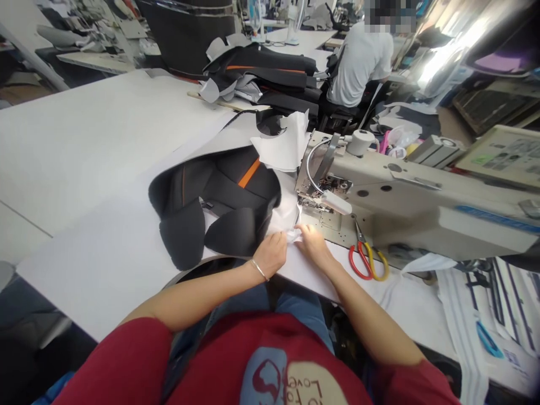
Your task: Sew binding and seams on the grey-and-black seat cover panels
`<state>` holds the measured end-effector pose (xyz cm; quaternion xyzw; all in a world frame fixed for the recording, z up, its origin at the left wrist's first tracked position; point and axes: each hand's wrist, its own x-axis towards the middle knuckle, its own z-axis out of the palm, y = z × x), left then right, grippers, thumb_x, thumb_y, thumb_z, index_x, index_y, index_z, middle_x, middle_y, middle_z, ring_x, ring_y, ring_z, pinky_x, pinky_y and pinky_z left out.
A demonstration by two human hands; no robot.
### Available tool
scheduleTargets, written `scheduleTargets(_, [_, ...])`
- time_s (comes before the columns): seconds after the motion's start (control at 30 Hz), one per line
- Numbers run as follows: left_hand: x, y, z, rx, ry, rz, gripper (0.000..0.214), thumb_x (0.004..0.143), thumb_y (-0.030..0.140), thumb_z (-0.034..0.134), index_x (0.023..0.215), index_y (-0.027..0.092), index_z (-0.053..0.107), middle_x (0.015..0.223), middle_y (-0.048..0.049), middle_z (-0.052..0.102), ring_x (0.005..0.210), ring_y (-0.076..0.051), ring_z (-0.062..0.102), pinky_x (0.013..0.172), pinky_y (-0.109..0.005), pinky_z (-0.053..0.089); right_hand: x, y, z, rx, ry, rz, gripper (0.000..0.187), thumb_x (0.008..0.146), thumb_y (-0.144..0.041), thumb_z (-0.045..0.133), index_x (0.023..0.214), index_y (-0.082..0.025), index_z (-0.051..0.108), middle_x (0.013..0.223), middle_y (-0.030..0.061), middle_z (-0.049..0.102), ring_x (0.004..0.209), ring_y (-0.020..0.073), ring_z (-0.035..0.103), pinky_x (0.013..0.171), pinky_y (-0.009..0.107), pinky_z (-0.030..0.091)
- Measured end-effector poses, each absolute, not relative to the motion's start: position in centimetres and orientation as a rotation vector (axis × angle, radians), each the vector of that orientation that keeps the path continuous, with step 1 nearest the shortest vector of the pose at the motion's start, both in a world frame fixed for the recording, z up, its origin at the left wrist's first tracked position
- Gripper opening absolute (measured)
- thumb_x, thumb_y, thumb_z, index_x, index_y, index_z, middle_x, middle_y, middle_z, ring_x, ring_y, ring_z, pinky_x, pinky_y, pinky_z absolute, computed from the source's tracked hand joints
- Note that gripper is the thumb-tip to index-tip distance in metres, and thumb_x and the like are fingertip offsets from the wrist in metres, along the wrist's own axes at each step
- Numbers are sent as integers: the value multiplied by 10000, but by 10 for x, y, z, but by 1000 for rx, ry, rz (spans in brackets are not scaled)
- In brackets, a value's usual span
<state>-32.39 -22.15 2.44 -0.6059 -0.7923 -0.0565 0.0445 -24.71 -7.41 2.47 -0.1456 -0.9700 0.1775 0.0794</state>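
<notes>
Head view: left hand (272,254) and right hand (314,246), fingers closed — pinching white fabric (291,235), apparently steadying its edge.
Scissors (369,260): near right hand — probably for reach.

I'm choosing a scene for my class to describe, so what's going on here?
A person in a dark red shirt grips soft white cloth between left hand and right hand, just in front of an off-white metal sewing machine. Black fabric pieces with an orange stripe lie to the left. Red-and-yellow-handled scissors lie near the right forearm. Behind, someone in a white shirt faces away.
</notes>
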Motion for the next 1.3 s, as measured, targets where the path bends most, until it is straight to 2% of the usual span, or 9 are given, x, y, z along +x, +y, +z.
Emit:
scheduleTargets(0.07, [-333,-212,34,-1901,-2545,-109,332,828,94,257,960,85,561,1062,-131,548,903,-204,499,752,-326,419,-254,-80,9,-464,-2765,721,75,733,-213,499,789,-176,535,703,11,527,643,133,479,578,222,333])
scheduleTargets(0.13, [-350,-205,45,-2016,-2630,-73,283,786,95,337,919,138,584,1065,-72,567,896,-182,512,720,-283,435,-252,-86,-1,-548,-2625,852,133,718,-252,520,616,-169,505,572,-21,490,541,106,438,542,213,309])
scheduleTargets(0.23, [-378,-196,55,-2307,-2651,-147,279,712,107,413,891,202,604,1168,31,530,1010,-142,489,832,-227,393,-243,-94,-7,-645,-2486,986,208,691,-296,546,534,-168,497,494,-36,479,477,89,410,525,211,296])
scheduleTargets(0.57, [-396,-184,61,-2515,-2756,-146,243,681,156,426,806,223,624,1233,83,469,1023,-132,503,828,-202,373,-245,-112,-9,-827,-2407,977,285,699,-409,537,534,-180,574,498,-25,554,487,98,441,612,245,292])
scheduleTargets(0.83, [-395,-180,53,-2598,-2663,-74,208,698,164,439,784,235,615,1218,82,485,1061,-128,484,847,-209,373,-250,-115,-10,-852,-2503,888,253,711,-334,543,525,-163,557,532,-19,571,498,85,439,691,282,264])
scheduleTargets(0.97, [-388,-185,52,-2589,-2560,32,207,687,125,423,749,215,598,1224,68,481,1026,-140,513,810,-219,409,-246,-93,7,-508,-2644,1284,130,712,-231,501,673,-181,614,646,-7,615,558,104,498,635,245,328])
scheduleTargets(1.07, [-381,-192,50,-2522,-2512,79,215,672,110,419,780,203,581,1238,47,468,986,-157,536,754,-241,444,-243,-74,15,-431,-2586,1531,173,732,-198,448,822,-180,595,697,-5,611,559,107,506,567,225,364])
scheduleTargets(1.17, [-374,-197,47,-2446,-2481,57,233,671,113,423,839,197,559,1224,22,479,978,-167,536,741,-266,458,-246,-67,8,-585,-2464,1208,149,759,-204,441,825,-167,569,695,16,576,593,121,502,577,235,375])
scheduleTargets(1.3, [-367,-202,41,-2366,-2457,38,220,670,127,440,855,181,545,1117,-9,542,933,-165,537,716,-269,464,-253,-75,-11,-336,-2592,755,202,797,-146,384,861,-159,575,764,55,542,700,140,485,633,247,352])
